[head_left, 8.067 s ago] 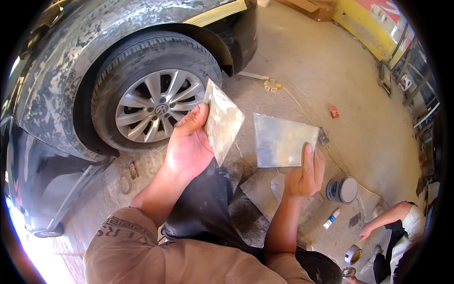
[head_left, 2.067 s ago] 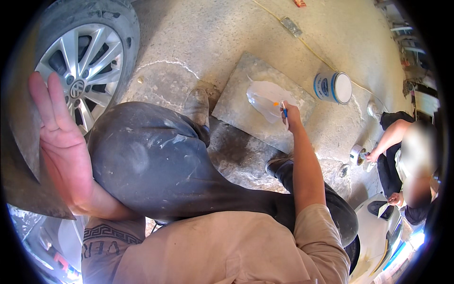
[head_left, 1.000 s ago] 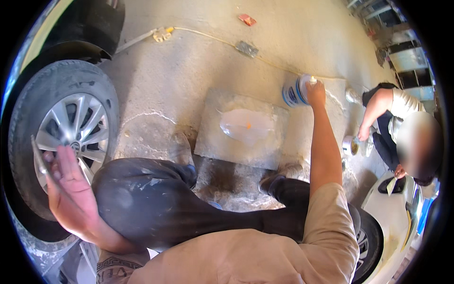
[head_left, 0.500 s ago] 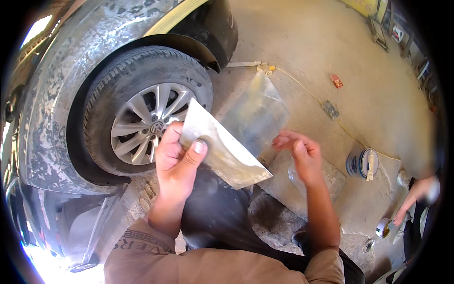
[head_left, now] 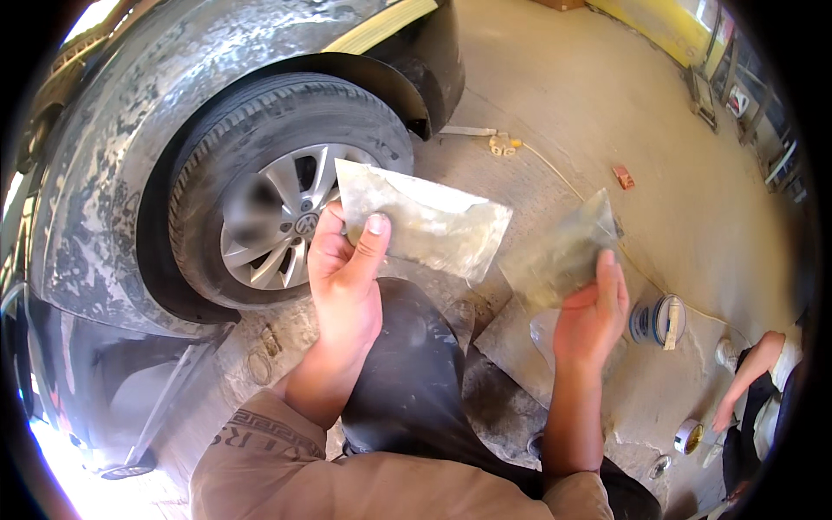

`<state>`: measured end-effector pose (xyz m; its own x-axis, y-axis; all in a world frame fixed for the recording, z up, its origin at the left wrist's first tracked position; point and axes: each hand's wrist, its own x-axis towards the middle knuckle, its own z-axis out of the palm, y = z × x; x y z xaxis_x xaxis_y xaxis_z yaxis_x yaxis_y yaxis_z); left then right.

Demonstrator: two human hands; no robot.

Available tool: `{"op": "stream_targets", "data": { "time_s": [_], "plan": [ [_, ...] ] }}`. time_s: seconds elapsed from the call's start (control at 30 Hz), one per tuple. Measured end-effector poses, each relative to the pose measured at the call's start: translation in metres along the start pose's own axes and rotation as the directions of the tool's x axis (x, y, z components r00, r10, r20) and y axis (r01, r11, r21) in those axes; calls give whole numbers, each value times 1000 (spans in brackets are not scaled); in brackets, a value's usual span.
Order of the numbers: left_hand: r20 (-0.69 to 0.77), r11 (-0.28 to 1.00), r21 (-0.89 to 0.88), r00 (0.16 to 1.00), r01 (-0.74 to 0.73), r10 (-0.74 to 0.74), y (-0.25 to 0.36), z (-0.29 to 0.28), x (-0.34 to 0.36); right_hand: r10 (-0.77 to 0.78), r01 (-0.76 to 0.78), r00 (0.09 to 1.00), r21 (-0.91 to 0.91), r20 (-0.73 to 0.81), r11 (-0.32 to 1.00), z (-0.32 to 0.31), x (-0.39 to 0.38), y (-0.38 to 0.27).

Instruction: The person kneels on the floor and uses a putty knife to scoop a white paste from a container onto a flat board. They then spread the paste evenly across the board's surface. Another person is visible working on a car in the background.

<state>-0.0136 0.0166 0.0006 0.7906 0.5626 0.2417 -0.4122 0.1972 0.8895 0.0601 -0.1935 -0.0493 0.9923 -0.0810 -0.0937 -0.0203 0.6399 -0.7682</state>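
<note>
In my left hand is a thin, flat rectangular spreader, smeared with greyish-beige paste and whiter along its upper edge. The thumb presses on its face and the fingers curl behind. A second thin, flat spreader, greyish and blurred, is gripped by my right hand at its lower right edge. The two sheets are held up a little apart, above my knee. Behind them to the left stands a car wheel under a patchy, sanded fender.
On the floor at right are a tin with a stick across it, a yellow cord, a small red packet and a flat board. Another person's arm reaches toward a round tape-like roll at far right.
My right hand, apart from the second spreader before, now grips it, and that sheet is farther right. The left-hand spreader has turned to lie more level. The view has shifted slightly.
</note>
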Motion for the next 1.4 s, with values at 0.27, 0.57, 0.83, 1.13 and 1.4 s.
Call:
{"op": "stream_targets", "data": {
  "time_s": [0.27, 0.57, 0.83, 1.13, 1.4],
  "plan": [
    [78, 992, 62, 991, -113, 108, 2, -2, -16, -118, 180, 970, -294, 215, 939, 11, -46, 6],
    [507, 768, 481, 849, -423, 150, 9, 9, -41, -268, 307, 949, -294, 164, 905, 13, -53, -6],
    [715, 299, 699, 615, -650, -332, 20, 0, -32, -406, 400, 913, 119, 29, 909, -44, 16, -73],
    [552, 789, 614, 726, -22, -410, -74, -35, 71, -77, -38, 940, -324, -334, 945, -318, 66, -13],
    [443, 621, 441, 444, 648, -779, -263, -51, 54, 124, -521, 640, -310, -758, 795, -435, -77, 136]
  ]
}}
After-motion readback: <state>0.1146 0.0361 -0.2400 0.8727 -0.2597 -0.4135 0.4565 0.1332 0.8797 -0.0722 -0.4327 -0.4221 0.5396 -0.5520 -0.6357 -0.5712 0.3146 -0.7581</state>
